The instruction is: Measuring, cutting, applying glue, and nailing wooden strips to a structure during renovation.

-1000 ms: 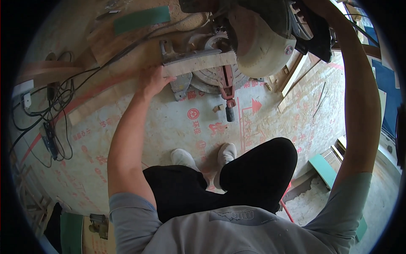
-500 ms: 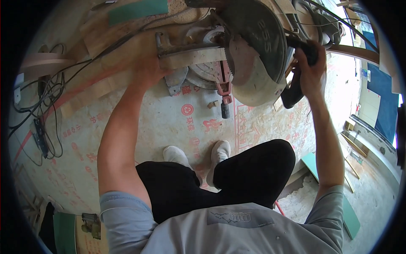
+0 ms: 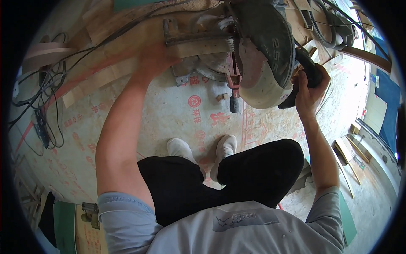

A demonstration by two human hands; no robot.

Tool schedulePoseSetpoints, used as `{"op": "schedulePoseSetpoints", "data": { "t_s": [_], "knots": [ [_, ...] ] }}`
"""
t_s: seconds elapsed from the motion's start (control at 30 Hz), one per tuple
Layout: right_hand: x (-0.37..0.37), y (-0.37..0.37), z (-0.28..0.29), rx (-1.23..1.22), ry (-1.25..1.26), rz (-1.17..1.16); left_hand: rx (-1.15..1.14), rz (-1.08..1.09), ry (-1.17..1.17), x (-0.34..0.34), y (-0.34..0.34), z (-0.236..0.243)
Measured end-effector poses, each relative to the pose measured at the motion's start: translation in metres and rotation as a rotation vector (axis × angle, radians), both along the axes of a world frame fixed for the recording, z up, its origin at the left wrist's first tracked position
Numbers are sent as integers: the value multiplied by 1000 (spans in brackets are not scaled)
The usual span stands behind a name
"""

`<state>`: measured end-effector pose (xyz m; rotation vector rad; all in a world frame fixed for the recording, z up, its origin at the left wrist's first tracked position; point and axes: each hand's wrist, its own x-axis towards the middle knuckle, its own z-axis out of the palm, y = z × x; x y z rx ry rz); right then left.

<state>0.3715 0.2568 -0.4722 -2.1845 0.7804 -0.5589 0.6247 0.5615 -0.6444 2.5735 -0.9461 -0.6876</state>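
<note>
My right hand (image 3: 312, 91) is wrapped round the black handle (image 3: 310, 70) of a miter saw (image 3: 275, 46), at the top right. Beside the saw's pale, dusty blade guard (image 3: 262, 82) part of the toothed blade shows. A light wooden strip (image 3: 205, 47) lies along the saw's fence, its right end close to the blade. At the strip's left part is my left hand (image 3: 158, 61), closed on it; motion blurs the fingers. The saw's pink-red table arm (image 3: 233, 80) with a black knob points toward me.
Black cables (image 3: 46, 86) and a power strip (image 3: 41, 127) lie at the left. Another wooden strip (image 3: 99, 80) is left of my forearm. Small wood offcuts (image 3: 221, 97) sit on the printed floor covering (image 3: 169, 114). A ribbed hose (image 3: 323, 38) runs behind the saw.
The saw handle and my right hand have come nearer to me. My left hand has slid slightly right along the strip. The whole view has shifted a little.
</note>
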Motion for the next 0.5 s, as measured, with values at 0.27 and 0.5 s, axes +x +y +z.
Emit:
{"op": "schedulePoseSetpoints", "data": {
  "t_s": [0.27, 0.5],
  "knots": [
    [1, 4, -1, 45, -26, 3, 134, -36, -66, 1, 1, 2],
    [0, -14, 2, 373, -125, 95, 25, 0, -61, -1, 3, 2]
  ]
}}
